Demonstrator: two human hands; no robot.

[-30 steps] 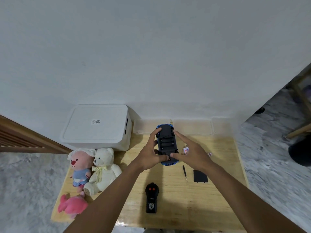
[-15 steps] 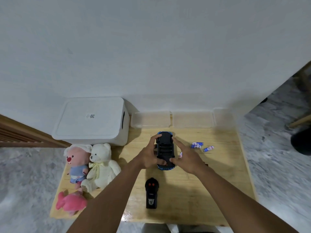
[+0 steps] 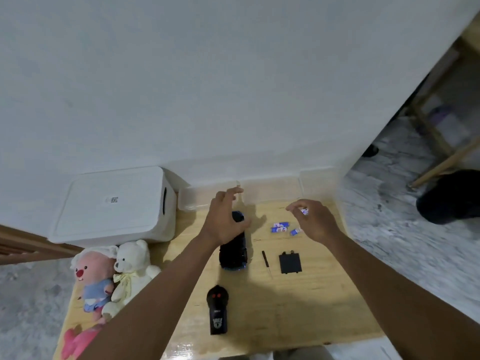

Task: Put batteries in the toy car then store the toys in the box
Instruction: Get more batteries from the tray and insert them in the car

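Half a second earlier both hands had been clasped on the car; by this moment both had let go. The left hand (image 3: 225, 220) had lifted, fingers spread and loosely curved, holding nothing. The right hand (image 3: 313, 220) had swung out to the batteries (image 3: 280, 227) and seemed to pinch a battery (image 3: 304, 211) in its fingertips (the blur made that grip less than certain). This suggested the loading step was only starting: the cover (image 3: 290, 263) was off and lying on the table (image 3: 298, 315).

The box (image 3: 111, 203) stood shut at the far left, with the plush toys (image 3: 114, 274) in front of it, none stored yet. The car (image 3: 233, 255) lay belly-up on the table, its far end under the left palm; whether the hand touched it could not be told. The remote (image 3: 217, 310) lay nearer the person. Right of the car came the screwdriver (image 3: 266, 261), then the cover. The right hand hovered well apart from the car, just beyond the loose batteries.
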